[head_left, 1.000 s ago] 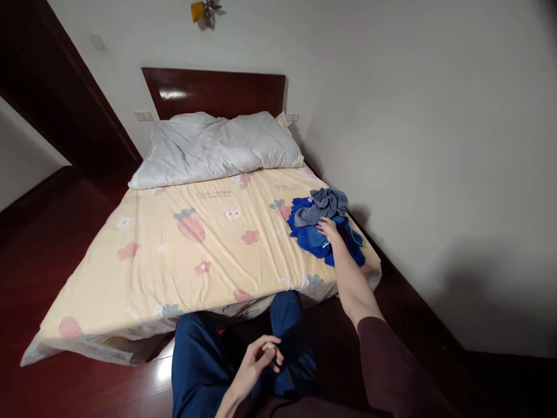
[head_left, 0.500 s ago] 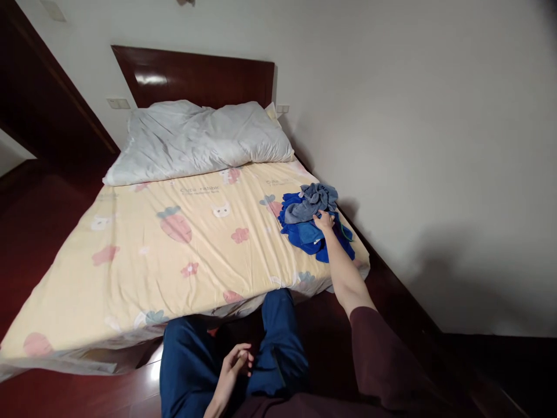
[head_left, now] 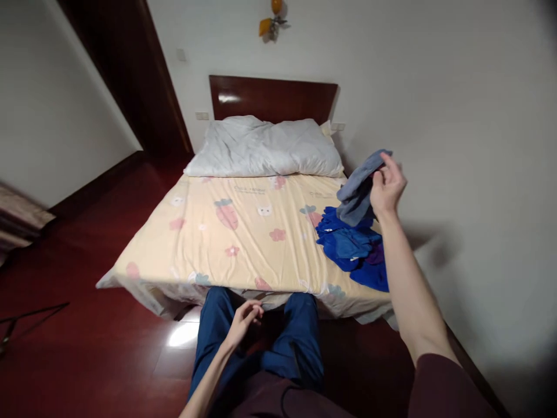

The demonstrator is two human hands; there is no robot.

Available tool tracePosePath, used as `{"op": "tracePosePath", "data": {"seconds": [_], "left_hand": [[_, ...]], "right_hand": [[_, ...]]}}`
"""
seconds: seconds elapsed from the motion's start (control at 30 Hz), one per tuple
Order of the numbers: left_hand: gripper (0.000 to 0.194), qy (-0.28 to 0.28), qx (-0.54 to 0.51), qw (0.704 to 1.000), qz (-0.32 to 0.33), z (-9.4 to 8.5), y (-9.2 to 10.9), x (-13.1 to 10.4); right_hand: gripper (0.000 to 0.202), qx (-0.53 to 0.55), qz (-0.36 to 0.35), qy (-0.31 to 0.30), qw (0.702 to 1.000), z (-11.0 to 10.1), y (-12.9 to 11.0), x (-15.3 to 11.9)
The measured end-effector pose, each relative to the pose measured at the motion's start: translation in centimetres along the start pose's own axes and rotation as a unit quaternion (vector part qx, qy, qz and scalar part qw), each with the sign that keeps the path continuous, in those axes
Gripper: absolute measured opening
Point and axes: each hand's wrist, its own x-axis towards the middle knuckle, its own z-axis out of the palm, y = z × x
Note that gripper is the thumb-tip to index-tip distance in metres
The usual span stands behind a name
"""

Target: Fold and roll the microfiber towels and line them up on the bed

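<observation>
The gray cloth (head_left: 357, 194) is going up from the pile, and the right hand (head_left: 389, 188) is gripping its top edge with thumb and fingers. Its low end is hanging over the blue clothes (head_left: 348, 241); it is hard to tell if they are touching. The blue clothes are lying on the right side of the bed (head_left: 200, 232). The left hand (head_left: 243, 323) is staying near the knees (head_left: 301, 306), its fingers loosely bent.

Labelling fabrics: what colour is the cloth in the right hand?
Plain grey-blue: the cloth in the right hand, best seen in the head view.
</observation>
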Motion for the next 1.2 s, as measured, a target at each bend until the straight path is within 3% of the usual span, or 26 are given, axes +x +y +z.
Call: {"op": "tracePosePath", "data": {"seconds": [0.07,0.13,0.27,0.4,0.5,0.63,0.77,0.9,1.03,1.2], "left_hand": [[0.06,0.005,0.022,0.998,0.058,-0.1,3.5,-0.2],[0.052,0.013,0.061,0.988,0.144,0.1,7.0,-0.9],[0.04,0.051,0.197,0.919,0.339,0.7,12.3,-3.7],[0.06,0.115,0.363,0.807,0.452,0.9,14.6,-6.2],[0.052,0.136,0.439,0.75,0.475,0.3,14.7,-7.3],[0.029,0.178,0.465,0.723,0.479,-1.0,14.4,-8.6],[0.032,0.219,0.487,0.709,0.46,-2.7,15.6,-10.0],[0.031,0.266,0.508,0.689,0.443,-4.8,17.7,-9.6],[0.029,0.327,0.507,0.687,0.405,-7.0,19.4,-8.3],[0.026,0.333,0.511,0.703,0.365,-9.7,20.8,-7.2]], "right_hand": [[0.045,-0.002,-0.055,0.022,0.998,0.1,-6.1,-0.3],[0.042,-0.042,-0.069,0.035,0.996,0.4,-11.6,-2.7],[0.028,-0.02,-0.073,0.027,0.997,2.2,-20.3,-12.0],[0.01,0.114,-0.072,-0.083,0.987,4.6,-26.4,-21.9],[0.01,0.167,-0.017,-0.14,0.976,5.4,-29.1,-26.6],[0.015,0.256,0.081,-0.225,0.937,5.3,-28.9,-29.5],[0.014,0.287,0.128,-0.366,0.876,5.0,-26.1,-30.5],[0.021,0.279,0.147,-0.457,0.832,4.4,-22.8,-30.1],[0.024,0.199,0.146,-0.478,0.843,2.4,-19.1,-28.4],[0.033,0.079,0.13,-0.502,0.851,-2.3,-15.5,-26.1]]}}
